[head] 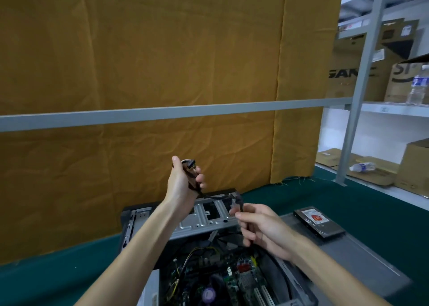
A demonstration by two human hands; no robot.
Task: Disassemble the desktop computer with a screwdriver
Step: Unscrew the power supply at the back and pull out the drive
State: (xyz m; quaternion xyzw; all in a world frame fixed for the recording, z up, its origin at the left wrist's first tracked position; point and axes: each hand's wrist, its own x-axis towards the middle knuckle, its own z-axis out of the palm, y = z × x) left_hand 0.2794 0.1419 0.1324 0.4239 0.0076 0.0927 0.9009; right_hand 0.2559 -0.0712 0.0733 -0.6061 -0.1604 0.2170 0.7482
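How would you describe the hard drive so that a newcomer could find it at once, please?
Start at the open computer case on the green table cover. Beside it on the right lies a flat grey side panel, and the hard drive rests on that panel's far end. It is the only loose black slab there, marked by a white label with a red patch.

The open computer case (209, 247) sits on the tabletop (58, 271) at lower centre; a hard drive (319, 222) lies to its right, shelves (383, 110) fill the frame's right edge, a curtain (139, 61) hangs behind.
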